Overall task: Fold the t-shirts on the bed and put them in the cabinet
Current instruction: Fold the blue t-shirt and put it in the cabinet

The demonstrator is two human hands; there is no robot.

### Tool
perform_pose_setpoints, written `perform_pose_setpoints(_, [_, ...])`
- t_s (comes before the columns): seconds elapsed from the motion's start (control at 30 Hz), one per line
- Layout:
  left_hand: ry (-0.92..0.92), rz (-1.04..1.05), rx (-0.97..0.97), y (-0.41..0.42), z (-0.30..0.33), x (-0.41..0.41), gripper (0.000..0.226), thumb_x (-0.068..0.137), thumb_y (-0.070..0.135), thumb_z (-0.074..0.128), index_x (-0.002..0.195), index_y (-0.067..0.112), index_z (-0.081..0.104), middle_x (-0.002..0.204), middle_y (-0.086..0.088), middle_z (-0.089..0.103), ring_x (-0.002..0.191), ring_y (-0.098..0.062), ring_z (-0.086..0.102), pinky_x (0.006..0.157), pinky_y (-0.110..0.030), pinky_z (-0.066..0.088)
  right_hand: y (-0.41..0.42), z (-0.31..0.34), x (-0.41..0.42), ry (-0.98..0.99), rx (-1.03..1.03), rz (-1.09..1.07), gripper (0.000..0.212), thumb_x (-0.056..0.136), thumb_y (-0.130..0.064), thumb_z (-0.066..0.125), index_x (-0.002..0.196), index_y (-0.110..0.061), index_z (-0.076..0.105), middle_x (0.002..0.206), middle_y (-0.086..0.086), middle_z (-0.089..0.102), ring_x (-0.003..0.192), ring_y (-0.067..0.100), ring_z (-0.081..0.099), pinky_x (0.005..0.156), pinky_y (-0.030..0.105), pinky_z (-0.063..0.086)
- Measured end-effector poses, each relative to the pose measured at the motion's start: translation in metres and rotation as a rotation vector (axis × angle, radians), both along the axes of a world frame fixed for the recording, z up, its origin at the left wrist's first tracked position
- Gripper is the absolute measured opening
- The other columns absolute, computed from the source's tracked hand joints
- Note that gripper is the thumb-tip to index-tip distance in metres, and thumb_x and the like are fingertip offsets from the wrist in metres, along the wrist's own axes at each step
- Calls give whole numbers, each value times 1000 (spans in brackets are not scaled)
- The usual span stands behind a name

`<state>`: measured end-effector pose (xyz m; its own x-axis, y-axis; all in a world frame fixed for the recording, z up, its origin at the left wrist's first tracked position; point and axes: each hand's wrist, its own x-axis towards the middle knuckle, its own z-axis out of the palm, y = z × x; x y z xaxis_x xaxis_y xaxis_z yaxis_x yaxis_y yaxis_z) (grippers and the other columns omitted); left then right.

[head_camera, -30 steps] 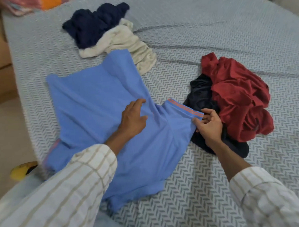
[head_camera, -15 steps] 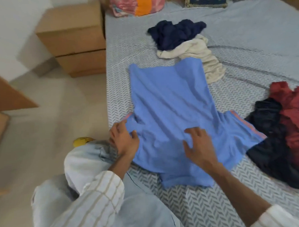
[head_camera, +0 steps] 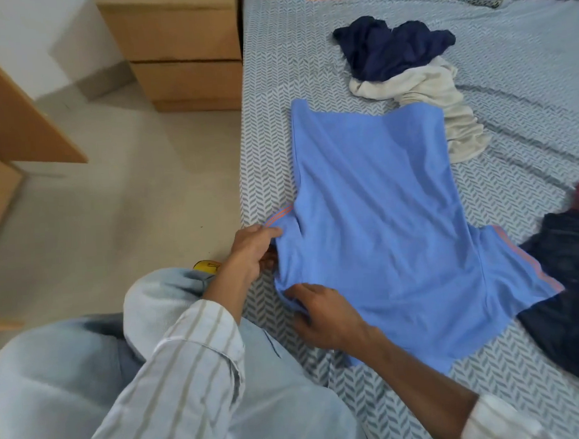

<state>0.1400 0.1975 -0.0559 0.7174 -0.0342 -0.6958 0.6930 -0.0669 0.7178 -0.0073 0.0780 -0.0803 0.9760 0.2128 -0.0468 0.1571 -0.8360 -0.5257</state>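
The bed (head_camera: 523, 59) fills the right of the frame, with the blue shirt (head_camera: 381, 215) spread at centre, its left sleeve at the mattress edge. A navy and cream heap (head_camera: 407, 68) lies at upper centre-right and a dark and red pile (head_camera: 569, 273) at the right edge, both still unfolded. The left hand (head_camera: 251, 251) pinches the left sleeve near its orange trim; the right hand (head_camera: 322, 314) grips the collar edge at lower centre. The sleeve could slip off the edge or fold in crooked if the pinch bunches it. Compared with half a second earlier, the right hand has moved from flat on the chest to the collar.
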Motion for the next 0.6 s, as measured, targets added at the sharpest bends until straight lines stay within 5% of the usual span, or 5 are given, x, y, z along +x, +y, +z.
perform_pose_setpoints(0.1, [7,155,-58,3,2,5,16,70,-7,72,69,7,64,71,-14,63,61,-23,58,64,-35,51,-4,5,-7,-77,113,-37,39,68,-25,48,102,-21,65,90,-1,70,77,24,63,63,29,50])
perform_pose_setpoints(0.2, [-110,263,37,9,5,6,20,67,-4,73,64,8,58,62,-9,57,55,-18,50,53,-24,44,-3,1,-6,-32,59,-49,34,69,-25,50,100,-24,63,88,-2,68,76,25,63,60,31,49])
perform_pose_setpoints(0.37, [-146,294,145,19,5,-1,24,70,3,71,59,11,51,56,-7,49,56,-20,43,51,-27,37,12,-9,-3,-70,-175,-43,23,71,-35,53,88,-21,59,76,-2,60,65,28,63,47,30,42])
perform_pose_setpoints(0.5, [-194,240,201,20,7,-6,34,75,0,67,59,13,41,52,-3,39,49,-17,30,37,-17,23,13,-4,-2,-23,-10,-37,21,73,-32,45,86,-20,57,80,-1,62,69,29,61,49,34,46])
perform_pose_setpoints(0.6, [-187,173,213,24,10,-10,38,72,-1,77,65,15,44,57,-1,45,49,-15,35,40,-20,30,8,0,-5,21,81,-24,26,71,-35,44,90,-23,57,82,-3,63,73,25,60,58,34,46])
